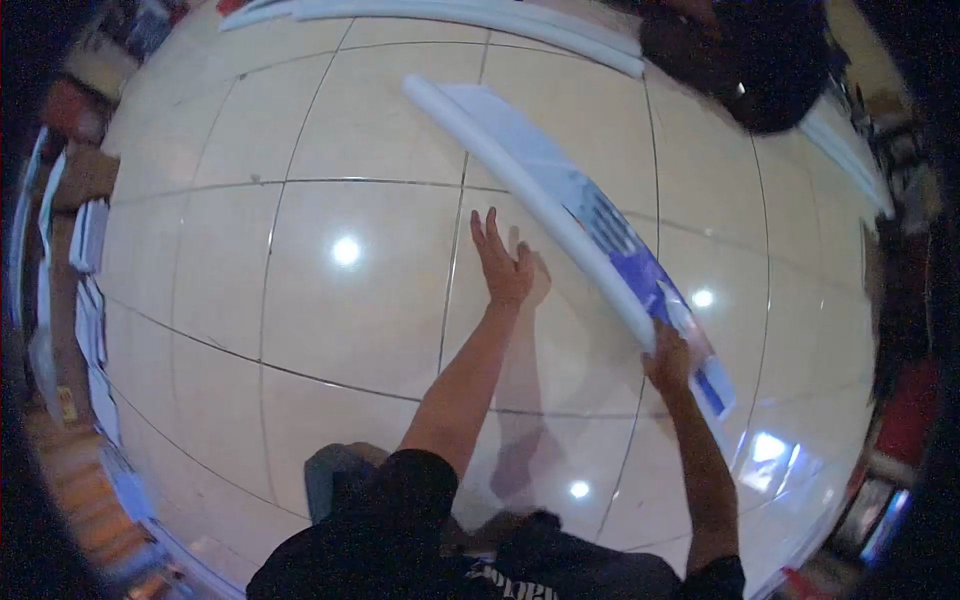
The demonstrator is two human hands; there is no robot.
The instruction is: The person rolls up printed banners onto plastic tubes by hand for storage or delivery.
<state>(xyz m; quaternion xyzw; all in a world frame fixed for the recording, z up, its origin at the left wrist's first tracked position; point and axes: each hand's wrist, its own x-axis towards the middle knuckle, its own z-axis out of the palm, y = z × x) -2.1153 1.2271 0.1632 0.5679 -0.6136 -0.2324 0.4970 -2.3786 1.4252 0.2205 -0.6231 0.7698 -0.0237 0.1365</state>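
A long, partly rolled banner [575, 245] slants across the view, its white roll on the left and a blue and purple printed strip on the right. My right hand [668, 362] is closed on the banner near its lower end; the fingertips are partly hidden. To the left of the roll, my left hand [503, 262] is apart from it, fingers spread and holding nothing. Its shadow falls on the tiled floor [350, 300] beneath.
Long white rolls [470, 14] lie along the far edge of the floor. At the upper right is a person in dark clothing [740, 60], beside another white roll [845, 150]. Stacked white packs [88, 238] and a cardboard box [88, 178] line the left side.
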